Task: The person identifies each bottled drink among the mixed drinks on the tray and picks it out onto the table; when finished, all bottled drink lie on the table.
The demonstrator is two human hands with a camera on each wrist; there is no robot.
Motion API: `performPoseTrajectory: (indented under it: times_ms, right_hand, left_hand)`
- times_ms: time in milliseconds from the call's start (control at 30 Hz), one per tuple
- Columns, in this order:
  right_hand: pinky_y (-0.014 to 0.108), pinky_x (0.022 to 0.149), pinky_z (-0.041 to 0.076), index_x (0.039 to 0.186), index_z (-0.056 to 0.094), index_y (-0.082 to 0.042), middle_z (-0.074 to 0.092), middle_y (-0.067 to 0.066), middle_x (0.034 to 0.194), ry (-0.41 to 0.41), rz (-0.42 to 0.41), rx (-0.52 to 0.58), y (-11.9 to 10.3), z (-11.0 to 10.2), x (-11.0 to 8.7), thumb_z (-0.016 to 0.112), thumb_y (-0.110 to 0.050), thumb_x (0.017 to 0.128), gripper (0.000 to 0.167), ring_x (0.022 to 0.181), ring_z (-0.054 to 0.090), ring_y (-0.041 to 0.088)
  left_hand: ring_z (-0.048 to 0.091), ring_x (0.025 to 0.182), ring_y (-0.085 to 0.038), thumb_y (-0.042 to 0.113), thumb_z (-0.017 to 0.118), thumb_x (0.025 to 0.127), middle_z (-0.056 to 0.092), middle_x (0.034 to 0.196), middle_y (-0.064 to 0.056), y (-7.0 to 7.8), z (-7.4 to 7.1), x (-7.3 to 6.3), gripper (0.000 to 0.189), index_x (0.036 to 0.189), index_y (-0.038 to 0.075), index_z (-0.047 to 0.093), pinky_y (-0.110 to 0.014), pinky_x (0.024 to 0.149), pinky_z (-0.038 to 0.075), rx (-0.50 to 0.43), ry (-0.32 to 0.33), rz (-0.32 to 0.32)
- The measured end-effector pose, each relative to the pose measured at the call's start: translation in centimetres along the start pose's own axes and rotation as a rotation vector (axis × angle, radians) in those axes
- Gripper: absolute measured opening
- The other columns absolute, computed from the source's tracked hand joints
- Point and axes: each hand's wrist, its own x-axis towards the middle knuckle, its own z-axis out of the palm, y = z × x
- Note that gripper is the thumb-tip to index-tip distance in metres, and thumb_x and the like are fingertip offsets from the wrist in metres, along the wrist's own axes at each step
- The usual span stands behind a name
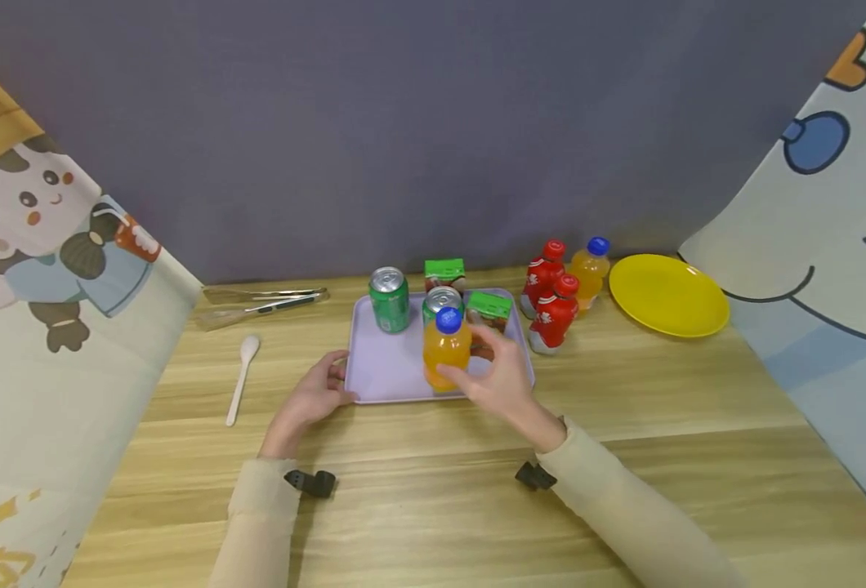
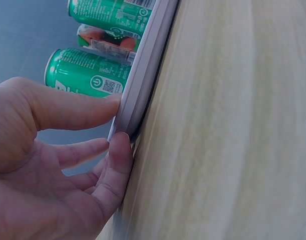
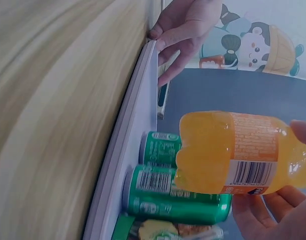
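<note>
My right hand (image 1: 502,380) grips a bottle of orange drink (image 1: 447,355) with a blue cap. The right wrist view shows the bottle's base raised off the lilac tray (image 1: 396,367). At the tray's near left corner, my left hand (image 1: 319,392) pinches the rim between thumb and fingers. On the tray stand a green drink can (image 1: 390,302), a second green can (image 1: 440,299) partly hidden behind the bottle, and a green-topped drink carton (image 1: 488,307). Behind them shows another green-topped carton (image 1: 444,271), its base hidden.
Right of the tray stand two red bottles (image 1: 553,314) and another orange drink bottle (image 1: 590,273). A yellow plate (image 1: 668,294) lies farther right. Metal tongs (image 1: 286,302) and a white spoon (image 1: 242,380) lie to the left. A grey backdrop (image 1: 403,139) rises behind the wooden table (image 1: 418,498).
</note>
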Motion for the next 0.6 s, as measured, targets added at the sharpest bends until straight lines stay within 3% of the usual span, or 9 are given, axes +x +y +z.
performPoseTrajectory:
  times_ms: [67, 600]
  right_hand:
    - [0.045, 0.075, 0.053, 0.110, 0.061, 0.011, 0.065, 0.020, 0.102, 0.005, -0.002, 0.000, -1.1, -0.6, -0.2, 0.080, 0.004, 0.070, 0.044, 0.087, 0.062, 0.032]
    - [0.041, 0.078, 0.053, 0.109, 0.062, 0.010, 0.065, 0.018, 0.103, 0.059, 0.041, -0.053, -0.5, -4.6, -2.2, 0.079, 0.007, 0.069, 0.044, 0.090, 0.062, 0.029]
  left_hand:
    - [0.054, 0.097, -0.030, -0.008, 0.070, 0.076, 0.049, 0.112, -0.021, 0.0, -0.1, 0.0, 0.077, 0.143, 0.000, 0.033, -0.034, 0.075, 0.049, -0.001, 0.003, -0.002]
    - [0.054, 0.097, -0.029, -0.009, 0.068, 0.077, 0.049, 0.112, -0.020, 0.0, 0.0, 0.0, 0.077, 0.144, 0.001, 0.033, -0.034, 0.076, 0.050, -0.019, 0.001, -0.012]
